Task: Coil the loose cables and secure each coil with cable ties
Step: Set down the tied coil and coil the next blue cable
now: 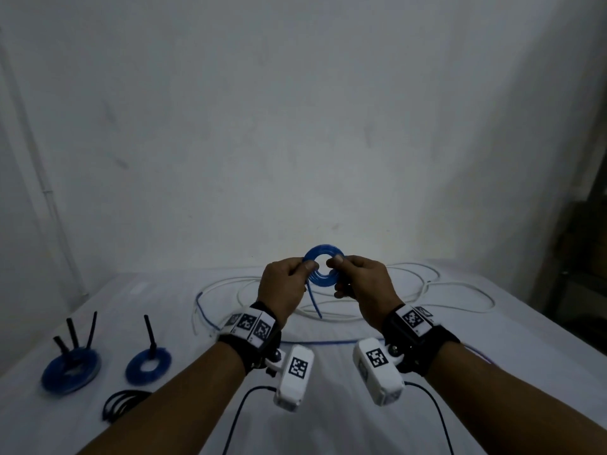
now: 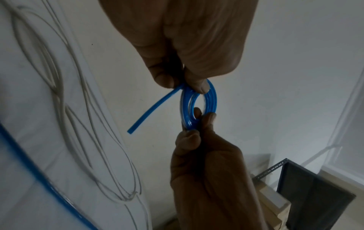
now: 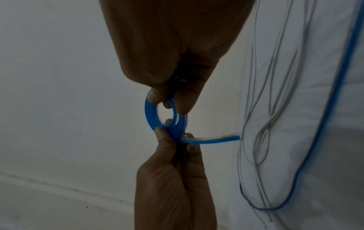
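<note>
Blue coil (image 1: 323, 270): a small flat ring of blue cable, held up in the air at the centre of the head view, above the white-covered counter (image 1: 427, 372).
Left hand (image 1: 285, 284): thumb and fingers clamped on the left edge of the ring, at the spot where the free tail leaves the winding.
Right hand (image 1: 363, 284): thumb and forefinger clamped on the opposite edge; in the left wrist view a fingertip pokes through the ring's hole.
Free tail (image 1: 313, 302): a short straight end that hangs down from the left hand's grip, not yet tucked in or tied.
Tie for this coil: none in view on the ring or in either hand.
Finished coils: two blue coils at the lower left of the head view, a large one (image 1: 70, 369) and a smaller one (image 1: 148, 364), each with black tie ends that stand up.
Other cables: a loose white cable (image 1: 460, 297) looped across the counter behind the hands, a long blue cable (image 1: 328, 341) that runs under the wrists, a black bundle (image 1: 123, 403) at the lower left.
Risk, spring-back: the cable looks stiff, so if either grip loosens to fetch a tie, the turns would likely spring open.
Risk, tail: left loose, the tail could pull the outer turn off the ring.
Risk, reach: no loose tie is in view, so one hand alone may have to keep the whole ring flat.
</note>
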